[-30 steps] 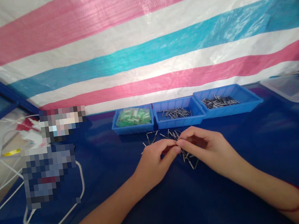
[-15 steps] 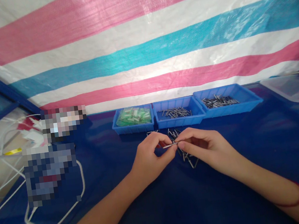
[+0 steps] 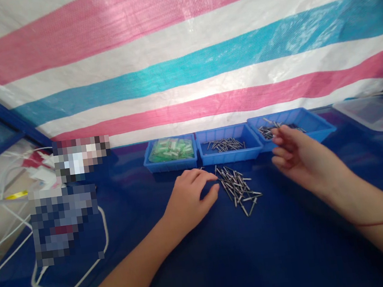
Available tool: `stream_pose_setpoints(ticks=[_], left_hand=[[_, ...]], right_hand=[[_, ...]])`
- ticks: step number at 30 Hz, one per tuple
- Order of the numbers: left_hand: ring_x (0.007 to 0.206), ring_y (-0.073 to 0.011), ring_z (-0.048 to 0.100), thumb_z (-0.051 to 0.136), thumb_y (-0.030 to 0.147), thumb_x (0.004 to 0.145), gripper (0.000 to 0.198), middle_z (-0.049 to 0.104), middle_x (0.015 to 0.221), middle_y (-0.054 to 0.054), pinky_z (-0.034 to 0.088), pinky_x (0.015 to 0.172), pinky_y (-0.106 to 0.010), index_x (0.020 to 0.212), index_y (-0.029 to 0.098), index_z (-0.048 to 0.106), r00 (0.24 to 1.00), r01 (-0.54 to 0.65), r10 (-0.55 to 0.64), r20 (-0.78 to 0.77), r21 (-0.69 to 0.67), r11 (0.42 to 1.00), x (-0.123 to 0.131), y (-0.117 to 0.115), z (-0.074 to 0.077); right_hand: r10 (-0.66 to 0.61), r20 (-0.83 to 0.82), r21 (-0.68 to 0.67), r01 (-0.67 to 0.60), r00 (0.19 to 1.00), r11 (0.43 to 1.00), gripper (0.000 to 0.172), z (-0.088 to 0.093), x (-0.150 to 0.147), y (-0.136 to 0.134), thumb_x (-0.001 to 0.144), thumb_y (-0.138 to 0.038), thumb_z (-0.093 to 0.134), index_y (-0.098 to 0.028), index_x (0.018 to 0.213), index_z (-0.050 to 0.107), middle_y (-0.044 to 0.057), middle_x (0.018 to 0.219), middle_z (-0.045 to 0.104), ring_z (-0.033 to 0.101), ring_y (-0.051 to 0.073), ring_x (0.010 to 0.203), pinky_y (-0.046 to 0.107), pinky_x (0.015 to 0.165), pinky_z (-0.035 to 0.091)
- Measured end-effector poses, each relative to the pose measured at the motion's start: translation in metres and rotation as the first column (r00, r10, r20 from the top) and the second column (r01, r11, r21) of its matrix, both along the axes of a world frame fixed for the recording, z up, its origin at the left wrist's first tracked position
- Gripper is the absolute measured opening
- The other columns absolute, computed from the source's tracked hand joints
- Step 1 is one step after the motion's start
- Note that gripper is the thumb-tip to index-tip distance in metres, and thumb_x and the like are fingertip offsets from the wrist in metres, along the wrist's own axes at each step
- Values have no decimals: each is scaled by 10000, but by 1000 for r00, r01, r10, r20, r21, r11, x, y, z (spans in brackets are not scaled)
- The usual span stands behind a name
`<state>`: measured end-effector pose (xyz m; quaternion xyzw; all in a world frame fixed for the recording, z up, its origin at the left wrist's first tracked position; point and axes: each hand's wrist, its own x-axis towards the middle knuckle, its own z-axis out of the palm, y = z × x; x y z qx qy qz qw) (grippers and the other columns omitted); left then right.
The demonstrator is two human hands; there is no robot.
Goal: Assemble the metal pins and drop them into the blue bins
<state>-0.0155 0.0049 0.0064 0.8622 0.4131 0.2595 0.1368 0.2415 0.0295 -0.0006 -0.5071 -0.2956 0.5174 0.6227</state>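
Note:
A loose pile of small metal pins [image 3: 238, 188] lies on the blue table cover [image 3: 249, 258]. My left hand [image 3: 189, 198] rests on the cover just left of the pile, its fingers loosely curved and apart with nothing visible in them. My right hand [image 3: 293, 153] is raised at the front edge of the right blue bin [image 3: 316, 123]. Its thumb and forefinger pinch one metal pin [image 3: 268, 122] over the pins lying in that bin.
The middle blue bin [image 3: 230, 155] holds more pins, and the left blue bin [image 3: 171, 164] holds green parts. A clear plastic container [image 3: 378, 112] sits at the far right. White cables [image 3: 72, 284] and blurred items lie at the left. A striped tarp hangs behind.
Both hands held a pin together over the pile. Now they have parted: the right hand carried a pin up and right to the right bin, and the left hand dropped beside the pile.

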Motion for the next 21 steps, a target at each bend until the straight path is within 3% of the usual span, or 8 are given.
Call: stream_pose_setpoints(ticks=[4, 7, 11, 16, 21], left_hand=[[998, -220, 538, 522, 290, 896, 195, 629, 1090, -52, 404, 846, -363, 1030, 206, 637, 988, -28, 32, -150, 31, 999, -2, 2, -4], [1023, -228, 523, 532, 300, 896, 226, 612, 1130, -59, 400, 818, -362, 1079, 214, 632, 973, -31, 39, -229, 35, 999, -3, 2, -6], [977, -208, 542, 501, 282, 925, 196, 626, 1082, -43, 401, 798, -353, 1041, 226, 649, 954, -2, 8, -299, 20, 1000, -3, 4, -9], [888, -169, 558, 461, 235, 945, 199, 627, 1019, -40, 434, 828, -321, 971, 188, 652, 952, 53, -52, -300, -4, 999, -2, 7, -12], [1028, -230, 527, 519, 270, 911, 235, 588, 1142, -78, 443, 898, -380, 1106, 174, 609, 923, 24, -3, -386, 50, 998, -6, 1, 9]], right_hand=[[1, 34, 10, -1, 999, 1000, 234, -1, 24, 10, 772, -471, 618, -242, 778, 571, -68, 542, 324, 166, 66, 397, 287, 371, 122], [5, 6, -2, -5, 1000, 1000, 193, 0, 26, 10, 787, -432, 586, -240, 802, 570, -71, 545, 298, 160, 70, 393, 297, 374, 103], [32, -40, -27, -33, 999, 999, 110, 3, 11, 4, 767, -315, 581, -226, 831, 590, -59, 564, 343, 193, 71, 393, 298, 371, 115], [106, -51, -85, -110, 993, 990, 131, 8, -17, -9, 747, -320, 611, -202, 802, 629, -52, 600, 396, 236, 49, 411, 243, 368, 164], [221, 122, -79, -213, 968, 974, 214, 7, -40, -22, 765, -370, 619, -161, 802, 648, -38, 642, 431, 287, 42, 456, 214, 401, 182]])
